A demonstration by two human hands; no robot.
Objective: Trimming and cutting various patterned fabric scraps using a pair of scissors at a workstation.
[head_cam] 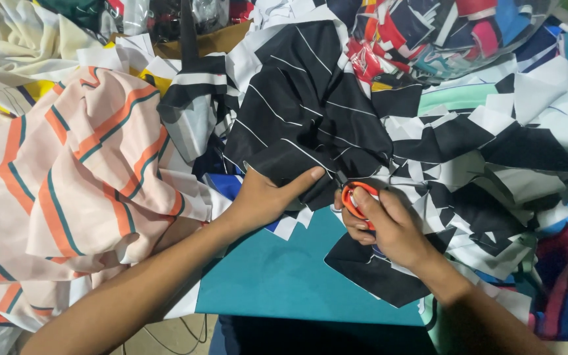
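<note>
Sagging limply at center, the black striped fabric (pixel 310 112) is looking light and slippery; the left hand (pixel 264 197) is pinching its lower edge, the right hand (pixel 389 227) is gripping orange-handled scissors (pixel 352 197) at three o'clock. A peach striped cloth (pixel 80 164) is lying at nine o'clock.

Two bare hands are seen: one left hand (pixel 265 197) and one right hand (pixel 389 227). One pair of orange-handled scissors (pixel 352 199) is counted, gripped within the right fingers (pixel 363 197). One black cloth with thin white stripes (pixel 310 112) is pinched under the left thumb. One peach fabric with orange and teal stripes (pixel 80 171) is counted, left of the left fingers. One teal sheet (pixel 277 276) lies below both hands. The offcuts right of the right fingers are too many to be counted.
</note>
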